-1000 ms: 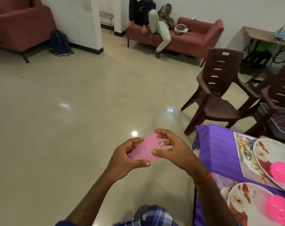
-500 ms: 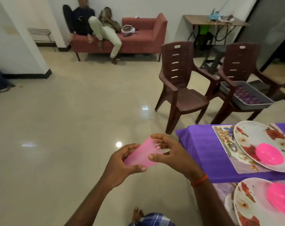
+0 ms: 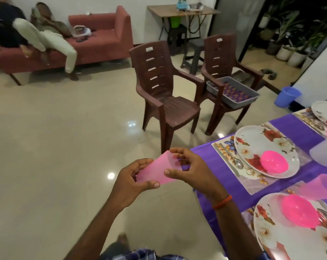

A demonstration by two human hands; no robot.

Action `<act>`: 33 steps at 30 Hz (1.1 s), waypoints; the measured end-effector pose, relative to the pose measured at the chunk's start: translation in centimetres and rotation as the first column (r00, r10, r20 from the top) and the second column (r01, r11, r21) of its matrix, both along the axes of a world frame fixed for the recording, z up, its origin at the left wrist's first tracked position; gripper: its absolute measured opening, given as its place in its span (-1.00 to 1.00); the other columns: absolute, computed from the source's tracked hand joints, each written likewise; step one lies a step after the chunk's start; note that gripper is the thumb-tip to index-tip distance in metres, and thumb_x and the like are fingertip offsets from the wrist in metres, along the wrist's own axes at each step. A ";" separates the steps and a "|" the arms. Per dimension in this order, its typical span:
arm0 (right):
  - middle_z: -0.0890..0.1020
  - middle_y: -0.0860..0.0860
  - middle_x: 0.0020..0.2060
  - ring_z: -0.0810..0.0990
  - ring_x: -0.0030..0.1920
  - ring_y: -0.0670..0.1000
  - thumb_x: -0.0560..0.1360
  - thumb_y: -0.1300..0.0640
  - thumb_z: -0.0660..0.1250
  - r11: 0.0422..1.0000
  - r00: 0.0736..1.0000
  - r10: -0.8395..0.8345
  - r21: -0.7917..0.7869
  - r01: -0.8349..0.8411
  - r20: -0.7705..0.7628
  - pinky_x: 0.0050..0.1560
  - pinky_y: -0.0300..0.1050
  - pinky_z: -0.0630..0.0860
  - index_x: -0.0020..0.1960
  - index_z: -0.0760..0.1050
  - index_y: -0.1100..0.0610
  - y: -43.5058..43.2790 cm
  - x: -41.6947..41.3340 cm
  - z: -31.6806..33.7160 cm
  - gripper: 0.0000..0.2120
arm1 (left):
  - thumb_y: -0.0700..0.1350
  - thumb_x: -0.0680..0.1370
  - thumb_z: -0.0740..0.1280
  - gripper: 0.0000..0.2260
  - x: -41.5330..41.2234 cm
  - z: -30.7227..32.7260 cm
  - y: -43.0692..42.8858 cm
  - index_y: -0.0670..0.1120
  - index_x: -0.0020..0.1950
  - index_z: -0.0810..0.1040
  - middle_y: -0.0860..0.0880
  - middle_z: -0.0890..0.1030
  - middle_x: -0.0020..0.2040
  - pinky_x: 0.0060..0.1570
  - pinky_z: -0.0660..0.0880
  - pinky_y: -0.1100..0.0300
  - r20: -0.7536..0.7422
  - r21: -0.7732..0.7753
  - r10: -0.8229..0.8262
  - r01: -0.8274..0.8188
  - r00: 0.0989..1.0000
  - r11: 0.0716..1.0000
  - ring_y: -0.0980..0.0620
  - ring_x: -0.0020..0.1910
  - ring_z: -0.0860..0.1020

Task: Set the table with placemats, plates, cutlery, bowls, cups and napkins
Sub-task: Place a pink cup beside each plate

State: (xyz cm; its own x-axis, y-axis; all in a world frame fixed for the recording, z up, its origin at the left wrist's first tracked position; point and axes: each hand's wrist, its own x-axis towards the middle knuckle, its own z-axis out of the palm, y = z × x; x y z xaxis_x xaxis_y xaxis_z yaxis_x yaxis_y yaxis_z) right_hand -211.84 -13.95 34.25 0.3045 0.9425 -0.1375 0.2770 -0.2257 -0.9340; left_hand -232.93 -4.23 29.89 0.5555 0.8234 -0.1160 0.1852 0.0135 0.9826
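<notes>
Left hand (image 3: 129,182) pinches base, right hand (image 3: 194,169) grips rim of pink cup (image 3: 157,171); cup sideways, mouth facing right.

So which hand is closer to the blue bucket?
Right. The right hand is below and left of the blue bucket; the left hand, across the pink cup, is farther left.

pink cup (image 3: 159,170): translucent plastic, frosted matt
bowl (image 3: 274,164): plastic, glossy
plate (image 3: 256,139): smooth, shiny, printed flowers
spoon (image 3: 239,163): polished metal
tablecloth (image 3: 290,128): smooth, with a slight sheen
chair (image 3: 170,102): moulded plastic, ribbed seat
floor (image 3: 55,147): polished tile, mirror-glossy
sofa (image 3: 102,40): cloth, matt
</notes>
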 end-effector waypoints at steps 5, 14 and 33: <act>0.52 -0.19 0.21 0.54 0.17 -0.14 0.26 -0.20 0.59 0.993 0.993 -0.112 -0.029 0.113 0.021 0.12 -0.14 0.62 0.39 0.42 -0.16 2.4 2.5 -0.6 -0.25 | 0.30 0.08 0.68 -0.22 3.7 -0.5 4.8 0.15 0.26 0.62 0.14 0.67 0.17 0.07 0.67 0.08 -0.004 0.018 -0.141 0.141 0.990 0.990 0.01 0.18 0.64; 0.54 -0.14 0.22 0.54 0.18 -0.14 0.29 -0.12 0.63 0.915 0.912 -0.396 -0.037 0.402 0.104 0.08 -0.20 0.61 0.38 0.43 -0.20 8.1 5.9 0.6 -0.28 | 0.05 0.24 0.65 -0.46 11.2 0.7 16.0 0.11 0.20 0.64 0.22 0.68 0.10 0.00 0.66 0.18 -0.028 0.078 -0.393 0.394 0.919 0.916 0.11 0.13 0.64; 0.61 0.14 0.18 0.53 0.19 0.21 0.21 -0.06 0.69 0.389 0.384 -0.660 -0.144 0.910 0.646 0.18 0.04 0.44 0.36 0.50 0.07 -1.7 13.9 -2.5 -0.22 | -0.22 0.50 0.50 -0.72 22.5 -0.8 23.2 -0.04 0.20 0.65 0.02 0.74 0.07 0.00 0.60 0.30 0.042 -0.085 -0.628 0.629 0.777 0.773 0.07 0.10 0.69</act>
State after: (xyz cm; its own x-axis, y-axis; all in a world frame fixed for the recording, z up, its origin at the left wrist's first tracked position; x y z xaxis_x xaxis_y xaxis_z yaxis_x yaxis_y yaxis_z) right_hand -197.90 -15.68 31.73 0.9962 0.0771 -0.0417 0.0469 -0.8709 -0.4892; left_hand -210.43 18.92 29.07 0.9470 0.2770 -0.1626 0.1734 -0.0150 0.9847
